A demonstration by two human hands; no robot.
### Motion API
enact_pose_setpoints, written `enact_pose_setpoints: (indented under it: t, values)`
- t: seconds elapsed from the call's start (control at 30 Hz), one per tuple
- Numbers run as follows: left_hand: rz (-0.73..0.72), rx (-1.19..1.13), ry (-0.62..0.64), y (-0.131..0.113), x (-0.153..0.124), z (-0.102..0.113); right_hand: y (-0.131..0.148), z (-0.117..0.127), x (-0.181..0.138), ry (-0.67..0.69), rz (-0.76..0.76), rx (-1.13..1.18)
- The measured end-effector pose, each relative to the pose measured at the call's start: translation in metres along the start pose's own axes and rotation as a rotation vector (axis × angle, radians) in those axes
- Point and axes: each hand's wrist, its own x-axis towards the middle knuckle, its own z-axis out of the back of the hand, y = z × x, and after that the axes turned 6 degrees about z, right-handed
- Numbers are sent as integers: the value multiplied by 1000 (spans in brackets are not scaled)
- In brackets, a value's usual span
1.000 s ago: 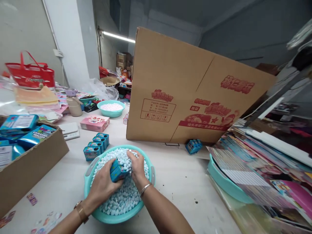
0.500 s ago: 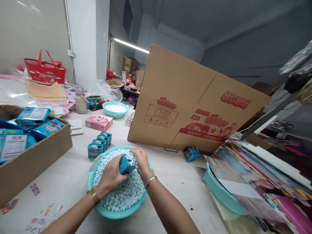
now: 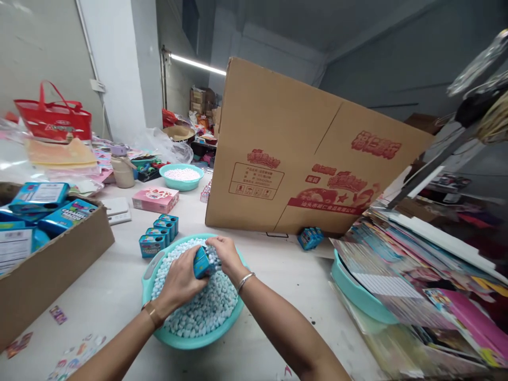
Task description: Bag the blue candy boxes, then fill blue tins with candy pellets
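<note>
A teal basin full of small white candies sits on the white table in front of me. My left hand grips a small blue box above the candies. My right hand is closed at the box's top, fingers pinched among the candies beside it. A row of several filled small blue boxes stands just beyond the basin's far left rim.
A big tilted cardboard carton stands behind the basin, a few blue boxes at its foot. An open carton of blue packs lies left. A second teal basin under printed sheets is right. Farther back: pink box, candy bowl, red bag.
Both hands stay over the basin with the blue box; the box has tipped a little more upright and my right hand has shifted to its top. The view swayed slightly.
</note>
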Motion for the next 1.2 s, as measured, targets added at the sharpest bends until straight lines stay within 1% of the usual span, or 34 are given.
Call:
enact_pose_setpoints:
  t: [0.17, 0.23, 0.33, 0.4, 0.53, 0.7, 0.87, 1.03, 1.1, 1.2]
  values:
    - [15, -50, -3, -3, 2, -2, 4, 0, 1, 3, 26, -22]
    - [30, -67, 4, -2, 2, -2, 3, 0, 1, -15, 36, -37]
    - [41, -79, -16, 1, 2, -2, 1, -1, 0, -22, 79, -33]
    - [27, -71, -35, 4, 0, -4, 0, -2, -1, -14, 105, -10]
    - [-26, -61, -41, 9, -4, -8, -4, -4, -5, -39, 105, 21]
    - [-69, -30, -50, 6, -8, -7, -8, -1, -11, -52, 108, 8]
    - [-67, -25, -40, 2, -10, -6, -7, 2, -17, -72, 115, 6]
    - [-75, -47, -15, 1, -11, -8, -9, 3, -26, -113, 128, 59]
    - [-83, -63, 7, -1, -13, -6, -7, 7, -31, -90, 105, 78]
    - [-80, -60, 37, -4, -19, 3, -2, 20, -29, 78, 73, 69]
